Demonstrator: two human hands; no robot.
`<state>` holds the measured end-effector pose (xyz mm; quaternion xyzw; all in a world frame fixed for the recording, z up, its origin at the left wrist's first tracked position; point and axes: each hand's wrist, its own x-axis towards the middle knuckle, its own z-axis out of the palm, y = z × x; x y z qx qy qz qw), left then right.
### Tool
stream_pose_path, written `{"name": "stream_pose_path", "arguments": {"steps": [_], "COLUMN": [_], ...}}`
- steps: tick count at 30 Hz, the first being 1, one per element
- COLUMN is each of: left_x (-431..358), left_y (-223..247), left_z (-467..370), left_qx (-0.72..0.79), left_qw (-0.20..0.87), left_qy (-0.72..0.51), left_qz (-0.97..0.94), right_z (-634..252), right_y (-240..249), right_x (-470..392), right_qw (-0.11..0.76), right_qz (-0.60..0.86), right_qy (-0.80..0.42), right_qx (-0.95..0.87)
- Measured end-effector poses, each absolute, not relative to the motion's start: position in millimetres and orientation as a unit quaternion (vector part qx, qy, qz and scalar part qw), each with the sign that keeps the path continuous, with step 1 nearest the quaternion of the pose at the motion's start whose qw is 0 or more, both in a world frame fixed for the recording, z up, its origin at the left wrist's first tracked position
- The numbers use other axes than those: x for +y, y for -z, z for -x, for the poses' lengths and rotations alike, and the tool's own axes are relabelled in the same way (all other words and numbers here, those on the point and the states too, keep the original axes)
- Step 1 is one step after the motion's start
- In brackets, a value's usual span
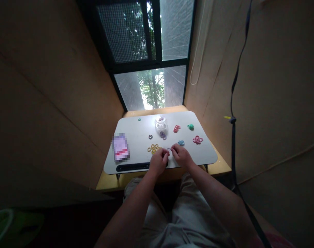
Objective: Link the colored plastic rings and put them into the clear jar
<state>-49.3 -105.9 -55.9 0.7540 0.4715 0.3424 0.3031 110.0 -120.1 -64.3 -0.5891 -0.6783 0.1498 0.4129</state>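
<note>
My left hand [159, 161] is closed in a pinch just above the near edge of the white table top; what its fingertips hold, if anything, is hidden. My right hand [182, 155] is beside it, pinching a small lilac elastic band [169, 149] that shows between the two hands. Yellow elastic bands [154, 148] lie in a loose heap right by my left hand. Past my right fingers sits a cluster of blue bands [181, 143]. Farther back, purple bands [163, 135] lie against a clear rounded container [161, 124].
Red bands [176, 128], green bands [190, 127] and pink bands [197, 139] lie on the right. A grey band [150, 137] and one green band [139, 120] are farther left. A blurred-out phone-like rectangle [121, 147] rests left. A black ledge [133, 167] lines the table's front.
</note>
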Motion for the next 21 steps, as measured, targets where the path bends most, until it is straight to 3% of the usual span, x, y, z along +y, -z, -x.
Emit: {"name": "stream_pose_path", "arguments": {"steps": [6, 21], "left_x": [-101.0, -104.4], "left_y": [61.4, 54.2], "left_z": [47.0, 50.7], "left_qx": [0.468, 0.454], "left_qw": [0.342, 0.346], "left_qy": [-0.404, -0.368], "left_qz": [-0.708, -0.734], "right_z": [-110.0, -110.6], "right_y": [63.5, 60.5], "right_x": [-121.4, -122.1], "right_qw": [0.389, 0.377], "right_qz": [0.588, 0.584], "right_qy": [-0.148, -0.145], "right_qx": [-0.694, -0.704]}}
